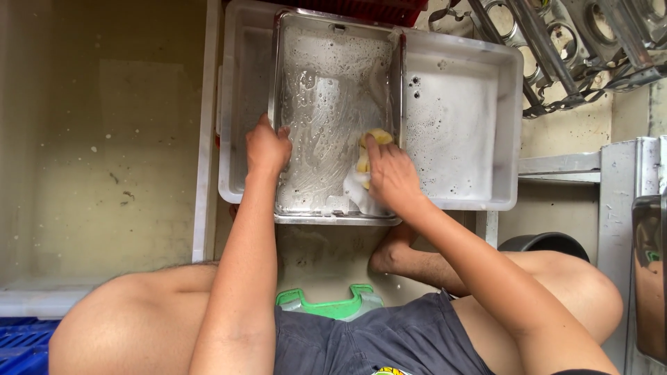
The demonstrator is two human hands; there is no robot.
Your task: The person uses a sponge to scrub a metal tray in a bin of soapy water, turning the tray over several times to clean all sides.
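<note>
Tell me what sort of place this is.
Probably a back-of-kitchen washing-up spot at floor level. A soapy metal tray sits in a grey plastic tub of sudsy water, the right hand scrubs with a yellow sponge, and metal racks lie nearby.

no packages, labels, signs or screens

Single head view, worn on person's head, facing steeply down over own thighs and floor. Close range: both arms run up frame from bottom edge. Left hand [267, 148] grip and right hand [390, 175] grip sit just above centre, near lens.
</note>
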